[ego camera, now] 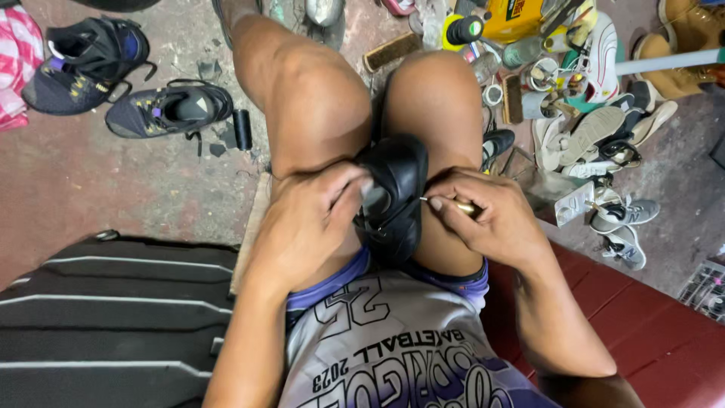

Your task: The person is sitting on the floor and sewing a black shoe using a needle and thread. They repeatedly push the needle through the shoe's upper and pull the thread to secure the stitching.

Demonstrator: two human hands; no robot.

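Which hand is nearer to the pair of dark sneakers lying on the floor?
Left. The left hand grips the black shoe clamped between the knees, on the same side as the dark sneakers. The right hand, holding a brass-handled awl, is beyond the shoe, farther away.

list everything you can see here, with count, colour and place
black shoe: 1, black, clamped between the knees, toe pointing away
awl: 1, brass-coloured handle with thin metal tip, tip at the shoe's right edge
sneakers: 2, black with purple and yellow accents, on the floor upper left
small cylinder: 1, black, on the floor beside the nearer sneaker
striped bag: 1, black with pale stripes, lower left
brush: 1, wooden, on the floor at top centre
pile of shoes and soles: several, mostly white and grey, right of the knees
yellow container: 1, yellow, top right
red bench: 1, dark red, lower right
left hand: 1, gripping the shoe's left side
right hand: 1, holding the awl
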